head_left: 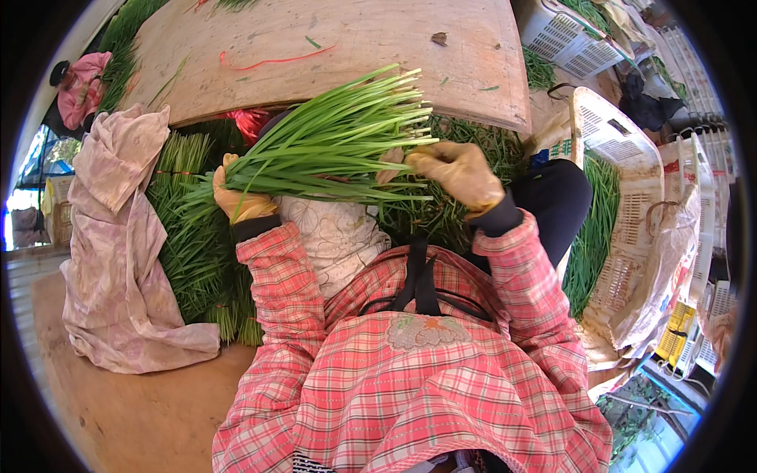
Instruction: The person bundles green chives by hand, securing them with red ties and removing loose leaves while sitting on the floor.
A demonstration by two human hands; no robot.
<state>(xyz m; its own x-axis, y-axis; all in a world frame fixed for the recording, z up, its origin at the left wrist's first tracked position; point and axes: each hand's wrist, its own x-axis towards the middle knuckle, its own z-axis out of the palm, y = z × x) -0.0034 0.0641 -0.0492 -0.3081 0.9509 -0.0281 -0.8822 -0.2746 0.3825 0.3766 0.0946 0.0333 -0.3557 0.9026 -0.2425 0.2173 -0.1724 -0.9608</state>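
A large loose bunch of garlic chives lies across my lap, its pale cut ends pointing right. My left hand, in a tan glove, is closed round the leafy left part of the bunch. At the pale ends my right hand, also gloved, is closed with its fingertips pinching at the lower stems. Part of those fingertips is hidden by the stems. Below the bunch, a patterned white cloth covers my leg. Loose trimmed greens are heaped between my knees, under the right hand.
A wooden board with a red strip lies ahead. Tied chive bundles sit at left, partly under a draped pinkish cloth. At right stands a white plastic crate beside more chives. Another person is at far left.
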